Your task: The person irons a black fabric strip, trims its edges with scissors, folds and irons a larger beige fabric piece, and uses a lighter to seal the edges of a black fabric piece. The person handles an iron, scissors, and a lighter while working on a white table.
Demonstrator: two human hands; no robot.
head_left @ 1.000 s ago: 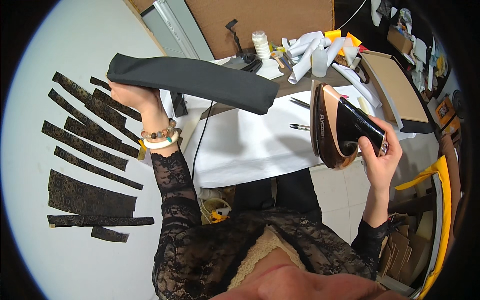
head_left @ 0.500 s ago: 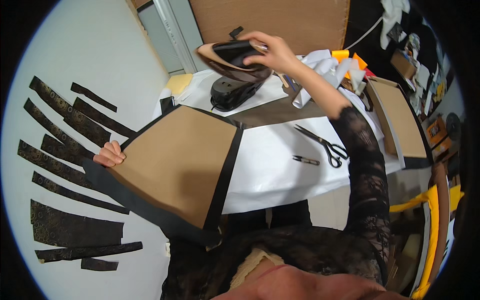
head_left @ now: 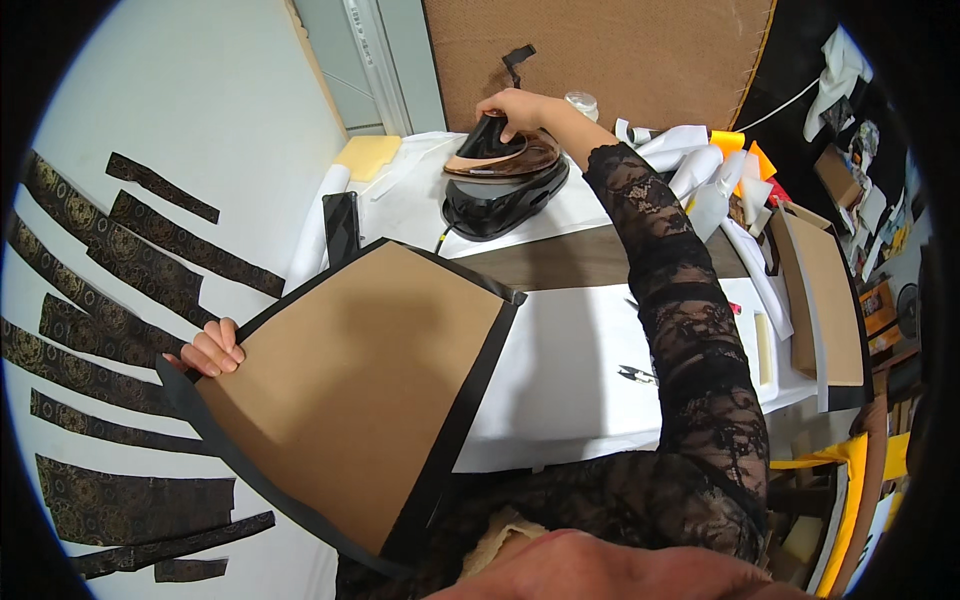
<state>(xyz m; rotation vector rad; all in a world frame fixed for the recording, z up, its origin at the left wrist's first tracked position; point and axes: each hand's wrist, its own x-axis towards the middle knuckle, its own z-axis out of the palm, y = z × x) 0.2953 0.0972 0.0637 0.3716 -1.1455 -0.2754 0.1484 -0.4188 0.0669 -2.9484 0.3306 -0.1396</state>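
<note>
My right hand (head_left: 512,112) is stretched far forward and wraps round the handle of a dark clothes iron (head_left: 500,160). The iron sits on, or just over, its black base (head_left: 505,203) at the back of the table. My left hand (head_left: 208,348) pinches the left edge of a brown cardboard panel (head_left: 370,380), with its thumb mostly hidden. Black fabric (head_left: 445,440) borders the panel, and a loose flap hangs along the near left side. The panel is tilted up close to my body, and the fingers lie on its brown face.
Several black-and-gold patterned fabric pieces (head_left: 130,500) hang on the white wall at left. A phone (head_left: 341,228) stands behind the panel. Thread snips (head_left: 637,375) lie on white paper (head_left: 540,400), partly behind my right arm. White rolls (head_left: 695,170) and a cardboard box (head_left: 820,300) are at right.
My right hand has lowered the iron onto or close to its base. The view has shifted, and my right sleeve now covers most of the scissors. My left hand keeps its hold on the panel.
</note>
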